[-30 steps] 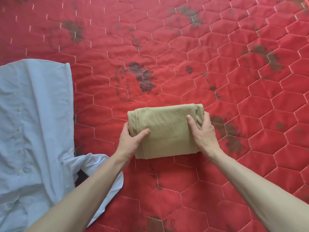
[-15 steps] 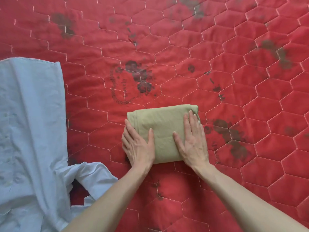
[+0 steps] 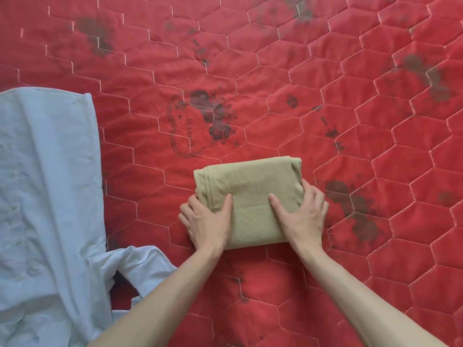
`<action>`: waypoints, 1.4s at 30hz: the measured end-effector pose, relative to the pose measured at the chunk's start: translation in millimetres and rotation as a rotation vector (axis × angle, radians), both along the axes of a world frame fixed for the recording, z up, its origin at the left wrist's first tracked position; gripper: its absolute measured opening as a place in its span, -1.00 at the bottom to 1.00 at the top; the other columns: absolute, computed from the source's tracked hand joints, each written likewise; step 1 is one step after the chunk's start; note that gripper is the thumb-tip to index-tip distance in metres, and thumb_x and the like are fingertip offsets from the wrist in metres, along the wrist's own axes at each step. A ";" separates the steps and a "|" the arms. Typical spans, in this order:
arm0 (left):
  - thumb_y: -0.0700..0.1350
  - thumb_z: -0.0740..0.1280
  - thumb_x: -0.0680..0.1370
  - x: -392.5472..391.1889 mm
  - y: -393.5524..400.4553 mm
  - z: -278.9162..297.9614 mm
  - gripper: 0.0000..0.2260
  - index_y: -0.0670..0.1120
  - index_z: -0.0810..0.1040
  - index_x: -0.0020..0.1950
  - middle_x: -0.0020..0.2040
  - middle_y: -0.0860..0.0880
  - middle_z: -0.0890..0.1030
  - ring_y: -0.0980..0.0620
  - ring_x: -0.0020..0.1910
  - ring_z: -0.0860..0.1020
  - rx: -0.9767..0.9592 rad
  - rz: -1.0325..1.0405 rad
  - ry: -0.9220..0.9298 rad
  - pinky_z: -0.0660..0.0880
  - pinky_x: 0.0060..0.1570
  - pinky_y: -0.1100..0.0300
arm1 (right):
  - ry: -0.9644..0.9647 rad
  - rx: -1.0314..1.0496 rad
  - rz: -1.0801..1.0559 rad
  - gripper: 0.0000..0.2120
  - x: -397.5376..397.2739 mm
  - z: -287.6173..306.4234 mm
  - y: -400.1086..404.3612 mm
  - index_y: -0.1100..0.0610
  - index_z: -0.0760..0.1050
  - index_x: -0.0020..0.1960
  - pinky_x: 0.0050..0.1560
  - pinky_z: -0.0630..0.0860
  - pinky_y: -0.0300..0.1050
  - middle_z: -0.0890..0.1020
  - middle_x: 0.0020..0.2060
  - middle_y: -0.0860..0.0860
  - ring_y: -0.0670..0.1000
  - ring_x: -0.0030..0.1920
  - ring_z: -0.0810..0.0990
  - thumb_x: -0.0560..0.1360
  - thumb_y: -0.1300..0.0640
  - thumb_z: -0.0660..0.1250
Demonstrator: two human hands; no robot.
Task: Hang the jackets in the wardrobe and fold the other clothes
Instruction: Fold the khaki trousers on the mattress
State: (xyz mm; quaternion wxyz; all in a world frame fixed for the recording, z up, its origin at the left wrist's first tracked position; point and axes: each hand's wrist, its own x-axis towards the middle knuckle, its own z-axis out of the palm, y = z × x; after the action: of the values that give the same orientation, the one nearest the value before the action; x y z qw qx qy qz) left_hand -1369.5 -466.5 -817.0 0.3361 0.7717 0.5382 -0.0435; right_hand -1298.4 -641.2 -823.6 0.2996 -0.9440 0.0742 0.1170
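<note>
1. Folded tan garment [image 3: 250, 196] lies on the red quilted bedcover [image 3: 325, 71], a compact rectangle, stacked layer edges showing along its left side.
2. Left hand [image 3: 208, 221] grips the near-left corner: thumb on top, fingers wrapped round the side edge. Right hand [image 3: 304, 214] grips the near-right corner the same way, thumb on top, fingers curled over the right edge.
3. Judgement: the fold looks finished; step in hand is squaring the bundle or lifting it to set aside.
4. To do it well: keep both grips level and squeeze the layers together so the left-side stack does not fan out.
5. Support from beneath if lifting; thin fabric is likely to sag in the middle.
6. Pale blue shirt [image 3: 50, 196] lies spread at the left, well apart from the bundle, a sleeve trailing toward the left forearm. Probably next; keep the bundle off it.
7. No wardrobe in view.
</note>
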 end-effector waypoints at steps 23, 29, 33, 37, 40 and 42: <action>-0.02 0.51 0.53 -17.0 61.2 55.5 -0.63 -0.14 0.64 0.28 0.09 -0.10 0.75 -0.03 -0.02 0.75 -1.050 0.153 -0.184 0.67 -0.20 0.12 | 0.656 0.742 -0.040 -0.45 17.5 47.4 -15.2 0.10 0.51 0.33 -0.01 0.69 0.03 0.75 0.11 0.05 0.07 0.07 0.75 0.42 -0.01 0.60; -0.06 0.47 0.56 -26.6 62.1 132.4 -0.65 -0.09 0.62 0.33 0.09 -0.09 0.75 -0.03 -0.04 0.74 -1.081 0.099 -0.231 0.67 -0.20 0.10 | 0.554 0.763 -0.061 -0.30 8.6 120.0 -18.5 0.02 0.47 0.33 -0.05 0.68 0.01 0.73 0.12 0.00 0.04 0.06 0.75 0.27 -0.09 0.64; -0.05 0.44 0.57 -39.3 65.4 214.7 -0.70 -0.10 0.65 0.28 0.11 -0.12 0.75 -0.08 0.02 0.73 -1.116 0.044 -0.244 0.65 0.05 -0.02 | 0.553 0.783 -0.027 -0.32 -6.8 206.0 -22.3 0.07 0.50 0.33 0.01 0.67 0.03 0.75 0.12 0.04 0.08 0.09 0.75 0.28 -0.04 0.64; -0.01 0.44 0.58 -58.5 59.2 304.6 -0.65 -0.11 0.63 0.32 0.19 -0.17 0.72 -0.14 0.10 0.71 -1.104 -0.008 -0.312 0.63 0.09 -0.07 | 0.507 0.755 0.020 -0.37 -26.4 306.8 -25.7 0.11 0.55 0.31 0.07 0.65 -0.01 0.75 0.11 0.02 0.06 0.10 0.74 0.31 -0.08 0.61; 0.00 0.50 0.51 -76.6 43.9 371.5 -0.52 -0.13 0.56 0.39 0.24 -0.19 0.69 -0.15 0.13 0.70 -1.077 -0.024 -0.430 0.66 -0.03 -0.01 | 0.465 0.741 0.049 -0.46 -42.4 380.4 -30.9 0.10 0.55 0.31 0.03 0.65 -0.04 0.74 0.13 0.03 0.02 0.09 0.74 0.43 -0.11 0.58; 0.00 0.51 0.46 -89.8 33.9 408.7 -0.44 -0.12 0.51 0.43 0.27 -0.19 0.67 -0.17 0.18 0.68 -1.024 -0.014 -0.524 0.67 0.01 -0.03 | 0.436 0.746 0.075 -0.58 -50.3 426.7 -35.8 0.07 0.55 0.31 -0.01 0.66 -0.07 0.74 0.13 0.02 0.02 0.08 0.74 0.54 -0.10 0.49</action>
State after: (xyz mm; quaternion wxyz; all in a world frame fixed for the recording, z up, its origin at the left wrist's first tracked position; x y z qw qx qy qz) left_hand -1459.3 -432.6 -408.3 0.7888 0.4989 0.3424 -0.1081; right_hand -1348.7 -677.0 -397.0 0.5932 -0.7262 0.0539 0.3434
